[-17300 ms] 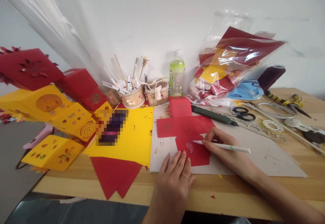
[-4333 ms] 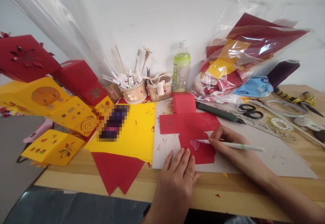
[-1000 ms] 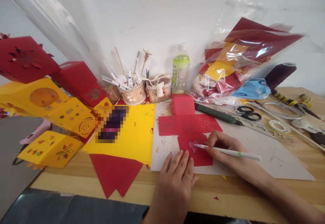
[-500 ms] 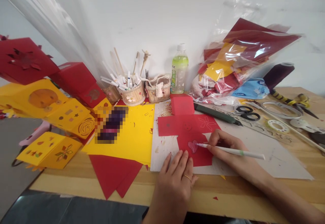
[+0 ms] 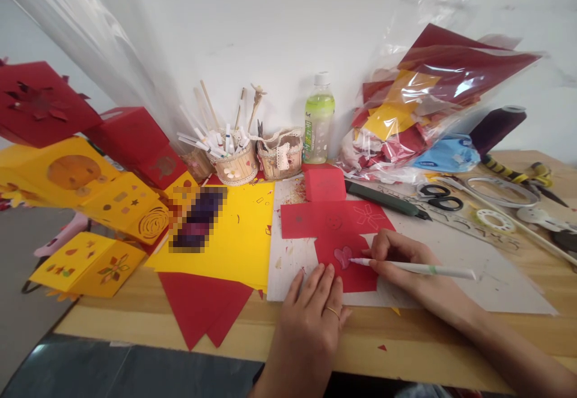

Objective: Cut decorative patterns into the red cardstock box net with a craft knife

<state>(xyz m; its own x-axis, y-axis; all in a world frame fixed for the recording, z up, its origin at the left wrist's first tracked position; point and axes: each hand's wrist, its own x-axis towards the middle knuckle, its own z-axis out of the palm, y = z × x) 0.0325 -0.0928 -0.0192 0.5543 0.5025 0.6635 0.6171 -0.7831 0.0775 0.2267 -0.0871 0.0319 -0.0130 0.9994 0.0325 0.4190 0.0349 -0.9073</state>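
The red paper cutout (image 5: 338,240) lies on a pale board (image 5: 478,290) on the tabletop (image 5: 252,333), roughly cross-shaped, its far panel seemingly bent up a little. The left hand (image 5: 311,320) rests palm down at its near left edge, fingers extended and slightly apart, the tips laid on the paper. The right hand (image 5: 408,252) has its fingers pinching a white marker (image 5: 444,270) close to the writing end, the barrel slanting back over the hand; the tip is at the right edge of a pinkish heart (image 5: 343,258) (whether it actually touches, I cannot tell).

The cutout looks like thin card: very light, stiff enough to lie fairly flat, but easy to crease or tear where the panels join. It probably slides readily on the board, so flat pressure near an outer edge, away from the drawn shapes, seems the best hold; for lifting, a panel's plain margin would suit. The inked heart may smear under a fingertip. The marker looks light, rigid and smooth, best held low on the barrel. Just beyond the cutout lie a dark green cutter (image 5: 383,199) and black-handled scissors (image 5: 444,199), both apart from the hands
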